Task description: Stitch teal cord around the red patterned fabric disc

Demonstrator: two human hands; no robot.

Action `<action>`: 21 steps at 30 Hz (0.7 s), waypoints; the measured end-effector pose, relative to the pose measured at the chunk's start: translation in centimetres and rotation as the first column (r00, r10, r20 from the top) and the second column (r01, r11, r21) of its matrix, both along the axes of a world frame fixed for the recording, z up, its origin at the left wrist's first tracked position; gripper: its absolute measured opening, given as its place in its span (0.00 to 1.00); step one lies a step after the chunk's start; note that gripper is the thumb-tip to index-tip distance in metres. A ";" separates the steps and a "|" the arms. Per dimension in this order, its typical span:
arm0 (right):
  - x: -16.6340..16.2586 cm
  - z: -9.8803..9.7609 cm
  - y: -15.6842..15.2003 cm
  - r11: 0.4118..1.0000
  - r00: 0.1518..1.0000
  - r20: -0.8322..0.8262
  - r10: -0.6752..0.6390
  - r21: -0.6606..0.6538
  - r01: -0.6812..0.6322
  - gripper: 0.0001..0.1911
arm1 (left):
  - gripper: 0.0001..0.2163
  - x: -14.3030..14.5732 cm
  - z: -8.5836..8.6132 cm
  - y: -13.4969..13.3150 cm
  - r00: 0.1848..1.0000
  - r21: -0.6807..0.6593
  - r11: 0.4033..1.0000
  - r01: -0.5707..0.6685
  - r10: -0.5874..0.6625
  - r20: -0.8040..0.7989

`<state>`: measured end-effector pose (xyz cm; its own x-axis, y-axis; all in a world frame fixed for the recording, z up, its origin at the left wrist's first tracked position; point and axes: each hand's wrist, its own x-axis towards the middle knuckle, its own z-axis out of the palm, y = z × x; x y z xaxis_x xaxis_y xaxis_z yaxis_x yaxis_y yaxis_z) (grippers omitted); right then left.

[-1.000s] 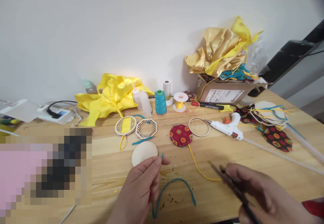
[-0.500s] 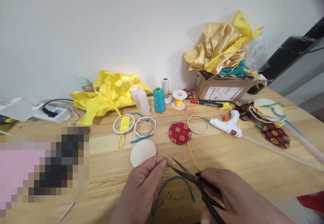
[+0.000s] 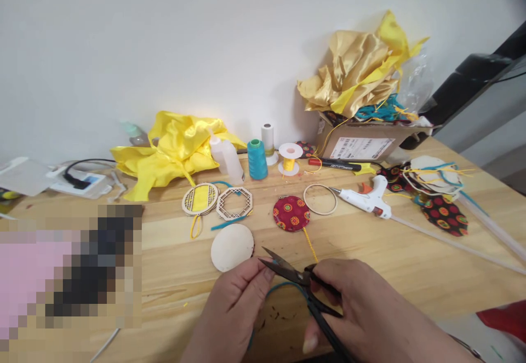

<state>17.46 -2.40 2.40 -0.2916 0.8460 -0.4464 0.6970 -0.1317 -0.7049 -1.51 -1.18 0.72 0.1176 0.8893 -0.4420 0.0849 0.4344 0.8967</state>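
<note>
Between thumb and forefinger, my left hand [image 3: 232, 303] pinches the end of a blue-green cord [image 3: 283, 285], whose loop hangs beneath and runs behind the blades. My right hand [image 3: 361, 303] grips dark scissors [image 3: 302, 278], their blades slightly parted. The tips reach the cord end at my left fingertips. Just beyond my left hand lies a pale round disc [image 3: 232, 247]. A dark red patterned fabric disc [image 3: 291, 213] with a braided yellow cord [image 3: 310, 244] rests past the scissors, beside a thin wooden ring [image 3: 320, 199].
Behind are an octagonal wooden frame [image 3: 234, 203], a round lattice piece [image 3: 200, 199], a teal thread cone [image 3: 257, 159] and a yellow thread spool [image 3: 289, 160]. A white glue gun [image 3: 365, 199] lies to the right, before a cardboard box [image 3: 357, 141] heaped with fabric. Yellow satin [image 3: 168, 152] sits back left.
The scissors have moved left and slightly up, so their tips now overlap my left fingertips and the cord end. My right hand has shifted left with them.
</note>
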 end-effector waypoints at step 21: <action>8.3 -0.6 -2.3 0.983 0.956 0.281 0.088 0.131 -0.129 0.07 | 0.27 -0.5 -1.0 0.5 0.940 -0.240 0.941 -0.237 0.284 0.188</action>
<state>25.77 -4.71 1.78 -0.2696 0.8781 -0.3953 0.8696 0.0457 -0.4917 -2.01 -0.69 -0.28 0.0084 0.7908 -0.6120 -0.2434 0.5953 0.7658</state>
